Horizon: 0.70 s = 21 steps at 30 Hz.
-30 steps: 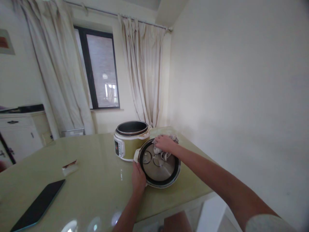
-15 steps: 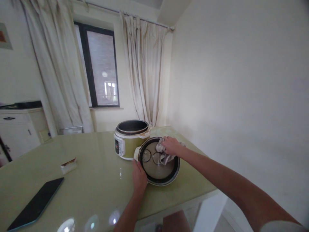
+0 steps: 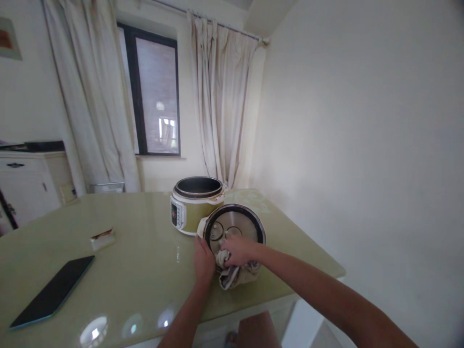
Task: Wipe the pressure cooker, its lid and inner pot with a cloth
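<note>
The round lid (image 3: pixel 248 223) of a pressure cooker is held tilted over the table, its metal inner side with a black rim facing me. My left hand (image 3: pixel 204 261) grips its left edge, just below the white handle. With my right hand (image 3: pixel 239 249) I press a bunched, light-coloured cloth (image 3: pixel 235 277) against the lower part of the lid, and the cloth hangs over the bottom rim. Behind the lid stands the green and white electric pressure cooker (image 3: pixel 197 205), its top uncovered and its control panel at the left front. The lid hides part of its right side.
On the left of the glossy green table (image 3: pixel 145 270) lies a dark flat tablet-like object (image 3: pixel 54 290). A small whitish packet (image 3: pixel 102 239) lies beyond it. A wall (image 3: pixel 362 145) runs along the right, with curtains and a window behind.
My right hand and the cloth have moved from the lid's upper right down to its lower left. The lid has shifted slightly left and up, still in my left hand.
</note>
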### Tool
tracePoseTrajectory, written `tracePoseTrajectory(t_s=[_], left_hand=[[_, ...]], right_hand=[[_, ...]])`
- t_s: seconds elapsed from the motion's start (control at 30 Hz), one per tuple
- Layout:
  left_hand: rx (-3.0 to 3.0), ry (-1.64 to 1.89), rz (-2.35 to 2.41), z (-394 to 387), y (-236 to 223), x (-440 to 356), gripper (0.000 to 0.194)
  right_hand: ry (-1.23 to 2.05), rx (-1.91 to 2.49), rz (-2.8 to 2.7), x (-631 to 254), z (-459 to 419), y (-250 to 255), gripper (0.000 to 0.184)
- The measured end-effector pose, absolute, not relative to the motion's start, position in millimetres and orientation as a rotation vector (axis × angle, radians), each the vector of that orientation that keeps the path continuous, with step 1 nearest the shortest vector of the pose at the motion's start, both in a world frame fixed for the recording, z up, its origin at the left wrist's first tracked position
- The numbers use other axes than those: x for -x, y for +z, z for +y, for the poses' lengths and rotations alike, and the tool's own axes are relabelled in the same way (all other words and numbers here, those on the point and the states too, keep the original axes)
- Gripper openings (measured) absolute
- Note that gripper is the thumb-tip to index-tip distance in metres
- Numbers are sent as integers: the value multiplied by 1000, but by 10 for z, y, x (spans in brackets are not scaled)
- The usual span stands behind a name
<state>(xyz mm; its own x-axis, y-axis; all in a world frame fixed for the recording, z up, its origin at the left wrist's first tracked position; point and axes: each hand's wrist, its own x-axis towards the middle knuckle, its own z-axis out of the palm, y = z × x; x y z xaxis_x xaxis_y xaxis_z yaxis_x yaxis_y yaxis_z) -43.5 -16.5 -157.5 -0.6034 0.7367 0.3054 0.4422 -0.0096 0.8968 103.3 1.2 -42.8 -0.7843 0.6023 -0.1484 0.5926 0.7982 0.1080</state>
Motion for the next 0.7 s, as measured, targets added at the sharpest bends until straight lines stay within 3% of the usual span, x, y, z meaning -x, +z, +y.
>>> tracePoseTrajectory(t_s=[0.17,0.33,0.5,0.7], left_hand=[[-1185,1626,1941,-201,-1534,468,57],[-1181,1623,1926,-185,-1556,446,56],[-1181,1631,1920,-187,-1554,441,55],[-1219,1646,1896,-167,-1595,441,60]], right_hand=[[140,-1102,2949,-878,70,-472,42],[414,-1097,2938,-1116,134,-218,45],[570,-1623,3005,-1329,280,-89,60],[542,-1306,2976,-1482,273,-447,68]])
